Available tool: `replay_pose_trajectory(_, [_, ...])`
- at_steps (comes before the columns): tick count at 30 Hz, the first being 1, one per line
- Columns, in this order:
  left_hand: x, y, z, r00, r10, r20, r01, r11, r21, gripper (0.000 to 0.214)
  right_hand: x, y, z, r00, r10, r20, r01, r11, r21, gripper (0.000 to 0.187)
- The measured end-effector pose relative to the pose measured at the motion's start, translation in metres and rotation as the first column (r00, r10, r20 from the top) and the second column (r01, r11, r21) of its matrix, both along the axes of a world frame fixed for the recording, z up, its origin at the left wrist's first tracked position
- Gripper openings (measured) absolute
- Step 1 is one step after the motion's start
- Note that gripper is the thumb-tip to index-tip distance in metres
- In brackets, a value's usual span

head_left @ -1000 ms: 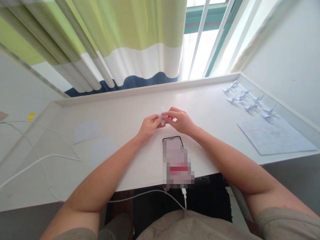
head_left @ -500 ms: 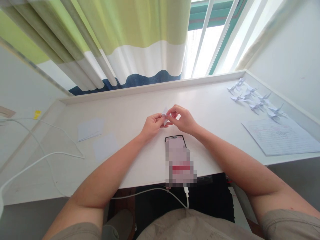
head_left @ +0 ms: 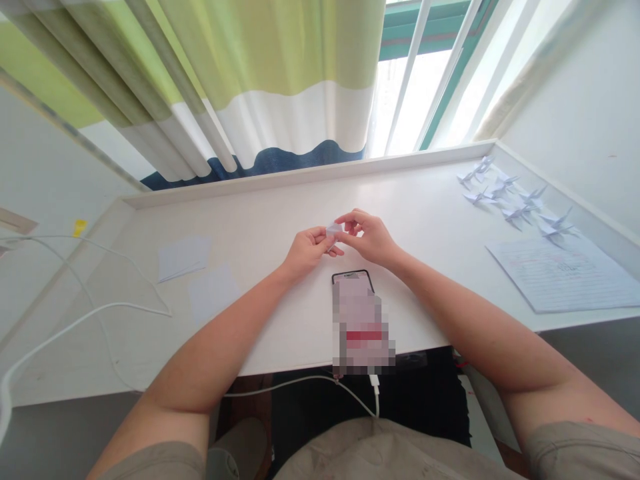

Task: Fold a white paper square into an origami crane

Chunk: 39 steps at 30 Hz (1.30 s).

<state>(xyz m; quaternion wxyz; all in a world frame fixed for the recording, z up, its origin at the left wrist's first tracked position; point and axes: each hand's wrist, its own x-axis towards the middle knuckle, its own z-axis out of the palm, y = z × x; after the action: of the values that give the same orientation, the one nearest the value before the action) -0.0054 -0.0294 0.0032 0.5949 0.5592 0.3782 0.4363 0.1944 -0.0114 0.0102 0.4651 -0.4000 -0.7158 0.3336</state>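
A small piece of folded white paper (head_left: 333, 230) is held up over the middle of the desk. My left hand (head_left: 309, 252) grips it from the left, fingers closed around its lower part. From the right, my right hand (head_left: 369, 237) has its thumb and index finger on the paper's edge, with the other fingers curled. Fingers partly hide the paper, so its exact folds cannot be made out. Just below both hands lies a phone (head_left: 354, 293) in a dark case, its screen blurred.
Several folded paper cranes (head_left: 519, 212) stand at the desk's back right, behind a written sheet (head_left: 567, 277). Blank paper squares (head_left: 184, 257) lie on the left. A white cable (head_left: 115, 307) loops over the left side. The desk (head_left: 270, 333) has a raised back rim.
The folded paper has turned between my fingers and shows a broader flat face. My right index finger has shifted along its upper edge. The camera view has moved slightly.
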Motion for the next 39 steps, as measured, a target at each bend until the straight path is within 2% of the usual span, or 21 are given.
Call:
replay_pose_trajectory(6, [0.0016, -0.0026, 0.0042, 1.0, 0.023, -0.002, -0.024, 0.999, -0.047, 0.045, -0.0029, 0.0005, -0.0019, 0.993, -0.002, -0.122, -0.011, 0.994, -0.106, 0.028])
replay_pose_trajectory(9, [0.0024, -0.0035, 0.0058, 0.999, 0.039, 0.008, -0.039, 0.998, -0.046, 0.044, -0.0022, 0.0013, -0.0024, 0.991, 0.017, -0.13, -0.033, 0.992, -0.118, 0.033])
replay_pose_trajectory(15, [0.0026, -0.0044, 0.008, 0.999, 0.047, 0.011, -0.046, 0.996, -0.072, 0.047, -0.0018, -0.001, -0.0029, 0.996, 0.059, -0.061, -0.06, 0.998, -0.02, 0.027])
replay_pose_trajectory(23, [0.0046, -0.0046, 0.0086, 0.995, 0.102, 0.014, -0.1, 0.992, -0.081, 0.035, 0.0011, -0.0021, -0.0021, 0.992, 0.067, 0.104, -0.086, 0.977, 0.197, 0.015])
replay_pose_trajectory(27, [0.0046, -0.0061, 0.0092, 0.996, 0.091, 0.014, -0.089, 0.994, -0.067, 0.033, 0.0026, -0.0027, 0.0007, 0.989, 0.03, 0.144, -0.057, 0.981, 0.188, 0.014])
replay_pose_trajectory(32, [0.0035, -0.0054, 0.0095, 0.997, 0.07, 0.035, -0.066, 0.994, -0.089, 0.034, 0.0021, -0.0035, 0.002, 0.99, 0.059, 0.125, -0.079, 0.983, 0.163, 0.016])
replay_pose_trajectory(35, [0.0027, -0.0042, 0.0088, 0.995, 0.059, 0.076, -0.049, 0.991, -0.127, 0.043, 0.0038, -0.0038, 0.0032, 0.99, 0.062, 0.127, -0.081, 0.985, 0.154, 0.017])
replay_pose_trajectory(39, [0.0021, -0.0049, 0.0084, 0.996, 0.068, 0.063, -0.063, 0.995, -0.077, 0.049, 0.0042, -0.0062, 0.0055, 0.993, 0.085, 0.082, -0.096, 0.984, 0.148, 0.016])
